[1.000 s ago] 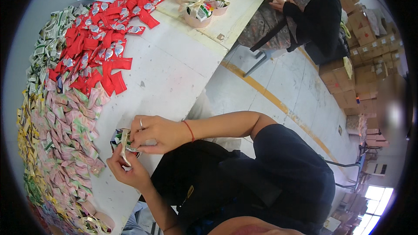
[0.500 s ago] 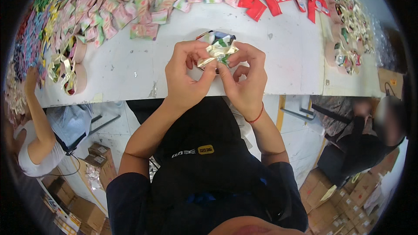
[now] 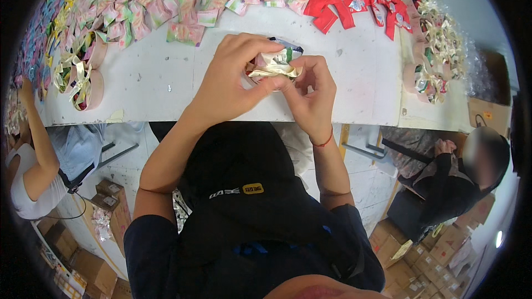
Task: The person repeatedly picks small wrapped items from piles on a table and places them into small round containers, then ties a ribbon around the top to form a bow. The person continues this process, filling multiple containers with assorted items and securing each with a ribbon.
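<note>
At the table's front edge, a small filled box (image 3: 288,51) sits between my two hands, its packets showing white, green and dark blue. A shiny cream ribbon (image 3: 280,70) lies across its top. My left hand (image 3: 224,80) is closed, fingers curled over the far left side and thumb pressed on the ribbon. My right hand (image 3: 313,97) is closed from the right, fingers bent and thumb at the ribbon's near edge. The two thumb tips nearly meet. My fingers cover most of the box's sides.
Pink-and-green packets (image 3: 185,33) heap along the back, with red packets (image 3: 338,0) right of them. Pink boxes tied with cream ribbon (image 3: 83,80) stand at the left; more ribboned boxes (image 3: 429,80) line the right. A person sits on each side. Cardboard cartons (image 3: 443,243) lie below.
My left hand has shifted up and over the box, its fingers now reaching across the top. The raised ribbon is now pressed flatter. The view has shifted slightly.
</note>
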`<state>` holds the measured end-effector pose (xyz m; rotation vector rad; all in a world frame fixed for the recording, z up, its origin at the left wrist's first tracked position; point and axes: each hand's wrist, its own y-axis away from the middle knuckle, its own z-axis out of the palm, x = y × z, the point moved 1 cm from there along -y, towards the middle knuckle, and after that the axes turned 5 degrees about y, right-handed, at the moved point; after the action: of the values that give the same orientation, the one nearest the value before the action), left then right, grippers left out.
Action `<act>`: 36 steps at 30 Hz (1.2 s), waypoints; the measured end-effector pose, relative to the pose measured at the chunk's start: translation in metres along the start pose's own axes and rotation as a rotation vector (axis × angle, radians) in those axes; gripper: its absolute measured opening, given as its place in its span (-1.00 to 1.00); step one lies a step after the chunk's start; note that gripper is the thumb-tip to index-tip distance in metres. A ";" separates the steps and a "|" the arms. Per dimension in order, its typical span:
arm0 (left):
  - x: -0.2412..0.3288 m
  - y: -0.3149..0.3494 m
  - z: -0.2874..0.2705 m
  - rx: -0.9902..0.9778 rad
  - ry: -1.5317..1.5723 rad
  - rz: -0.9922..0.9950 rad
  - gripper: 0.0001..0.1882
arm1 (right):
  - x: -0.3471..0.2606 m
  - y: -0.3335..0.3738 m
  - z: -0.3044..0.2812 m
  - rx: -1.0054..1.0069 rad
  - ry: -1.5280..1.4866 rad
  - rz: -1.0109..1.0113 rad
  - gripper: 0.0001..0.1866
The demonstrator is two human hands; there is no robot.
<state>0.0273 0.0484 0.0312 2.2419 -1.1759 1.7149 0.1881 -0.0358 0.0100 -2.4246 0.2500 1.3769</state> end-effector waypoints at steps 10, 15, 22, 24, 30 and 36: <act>-0.005 0.001 0.004 -0.021 -0.169 0.040 -0.50 | -0.015 -0.010 -0.019 -0.039 0.137 -0.344 -0.67; -0.006 0.000 0.011 0.022 -0.129 -0.003 -0.56 | -0.016 -0.027 -0.025 -0.118 0.282 -0.479 -0.88; -0.008 0.004 0.016 0.099 -0.121 -0.118 -0.40 | -0.013 -0.075 -0.034 -0.641 -0.036 -0.143 -0.87; -0.009 0.005 0.019 0.158 -0.103 -0.072 -0.35 | -0.022 -0.074 -0.036 -0.654 -0.001 -0.116 -0.88; -0.010 0.007 0.020 0.194 -0.111 -0.029 -0.29 | -0.033 -0.070 -0.032 -0.674 0.128 -0.197 -0.90; -0.011 0.008 0.022 0.142 -0.170 -0.071 -0.11 | -0.015 -0.073 -0.023 -0.504 -0.104 -0.120 -0.78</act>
<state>0.0386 0.0377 0.0113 2.5243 -1.0190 1.6584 0.2217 0.0232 0.0487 -2.6851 -0.3016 1.6614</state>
